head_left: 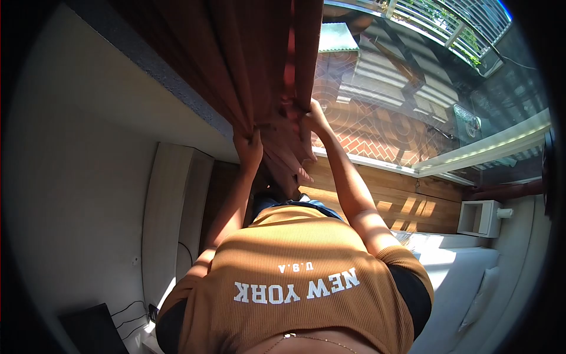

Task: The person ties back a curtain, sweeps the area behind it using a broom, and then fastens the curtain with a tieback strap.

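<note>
A long reddish-brown curtain [268,65] hangs in folds in front of me, and its paler lower part [289,144] drops between my arms. My left hand [249,146] is closed on the curtain's left edge, the fingers pinching the cloth. On the other side, my right hand [314,118] grips the right edge beside the window; its fingertips are partly hidden by the fabric. The two hands are a short way apart at about the same height, with gathered cloth between them.
A glass window [401,88] on the right shows a tiled balcony with a railing [454,26]. Below are a wooden floor [383,203], a bed [454,283] and a small white shelf [480,218]. A pale cabinet [171,218] and a dark screen [91,330] stand left.
</note>
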The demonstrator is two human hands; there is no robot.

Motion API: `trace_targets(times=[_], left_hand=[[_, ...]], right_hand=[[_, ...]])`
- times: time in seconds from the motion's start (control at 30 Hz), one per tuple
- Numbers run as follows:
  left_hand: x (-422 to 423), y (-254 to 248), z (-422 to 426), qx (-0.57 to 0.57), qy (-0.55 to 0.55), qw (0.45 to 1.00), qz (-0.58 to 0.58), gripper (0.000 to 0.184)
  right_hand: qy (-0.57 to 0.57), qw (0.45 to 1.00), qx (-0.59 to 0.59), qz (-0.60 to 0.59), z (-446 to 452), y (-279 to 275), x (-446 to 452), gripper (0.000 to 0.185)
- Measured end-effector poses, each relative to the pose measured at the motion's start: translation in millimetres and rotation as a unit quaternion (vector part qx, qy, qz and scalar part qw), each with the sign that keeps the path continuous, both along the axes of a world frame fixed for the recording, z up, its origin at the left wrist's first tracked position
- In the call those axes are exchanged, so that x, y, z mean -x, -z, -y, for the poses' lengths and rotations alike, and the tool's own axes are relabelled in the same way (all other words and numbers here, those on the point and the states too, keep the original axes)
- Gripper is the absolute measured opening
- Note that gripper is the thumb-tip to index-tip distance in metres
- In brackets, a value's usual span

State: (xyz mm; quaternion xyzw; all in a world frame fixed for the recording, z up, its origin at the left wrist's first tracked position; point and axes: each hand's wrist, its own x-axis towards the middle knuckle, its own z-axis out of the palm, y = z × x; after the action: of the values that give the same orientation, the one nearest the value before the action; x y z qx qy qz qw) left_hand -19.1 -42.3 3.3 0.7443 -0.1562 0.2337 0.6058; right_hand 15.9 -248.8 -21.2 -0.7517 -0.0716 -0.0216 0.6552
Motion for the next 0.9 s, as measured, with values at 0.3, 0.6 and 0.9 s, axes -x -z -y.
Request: trace_targets(times=[0.3, 0.6, 0.9], left_hand=[[-4.5, -3.4, -26.4, 0.009, -0.034, 0.999, 0.002, 0.038], [1.7, -7.8, -12.6, -0.019, -0.028, 0.999, -0.005, 0.036], [-4.2, -1.6, -5.4, -0.028, 0.024, 0.999, -0.031, 0.041]], right_hand=[[-0.037, 0.937, -0.327, -0.116, 22.3, 20.0, 35.8, 0.045], [-0.163, 0.941, -0.276, -0.107, 10.3, 29.0, 20.8, 0.063], [-0.160, 0.944, -0.254, -0.140, -2.0, 4.2, 18.8, 0.065]])
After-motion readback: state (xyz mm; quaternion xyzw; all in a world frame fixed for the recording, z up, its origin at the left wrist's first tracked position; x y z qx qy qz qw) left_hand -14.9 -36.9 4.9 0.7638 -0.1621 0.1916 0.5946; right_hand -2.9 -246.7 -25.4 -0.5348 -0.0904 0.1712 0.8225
